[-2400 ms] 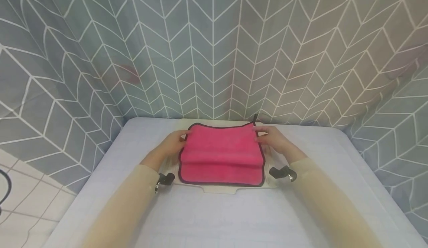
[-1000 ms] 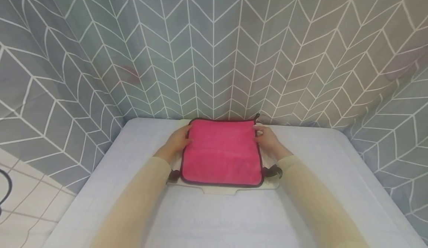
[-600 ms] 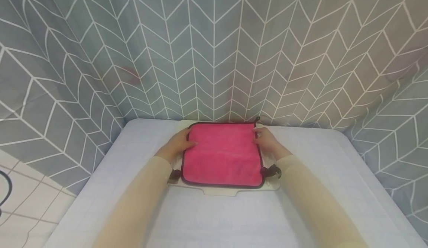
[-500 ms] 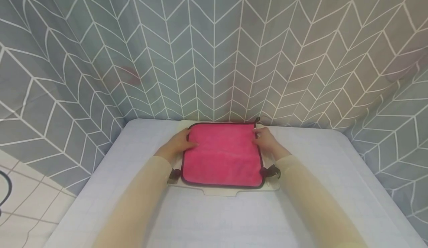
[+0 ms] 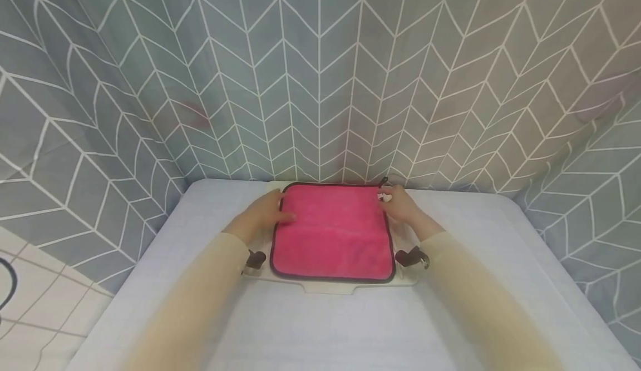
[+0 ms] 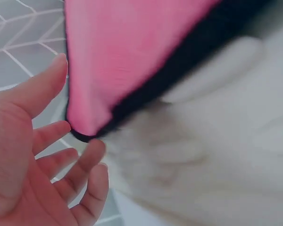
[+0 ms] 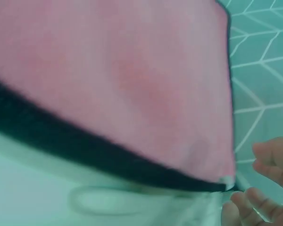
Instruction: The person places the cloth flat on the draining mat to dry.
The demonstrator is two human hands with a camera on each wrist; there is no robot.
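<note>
A pink cloth (image 5: 333, 232) with black edging lies nearly flat over a cream board-like base (image 5: 328, 288), with a small black loop (image 5: 384, 181) at its far right corner. My left hand (image 5: 261, 213) is at the cloth's far left edge. In the left wrist view, that hand's loosely bent fingers and raised thumb stand around the corner without gripping it. My right hand (image 5: 404, 206) is beside the far right corner. Its thumb and fingertips (image 7: 253, 197) are apart in the right wrist view, just off the cloth. What lies beneath the cloth is mostly hidden.
The base stands on a white-covered table (image 5: 330, 332), close to its far edge. Grey curtains (image 5: 320, 82) with white chevron lines hang behind and on both sides. Light floor tiles (image 5: 40, 298) show at the lower left.
The crosswise fold in the cloth has flattened, and its far edge has straightened. Both hands have since loosened at the far corners, and the forearms have shifted slightly outward.
</note>
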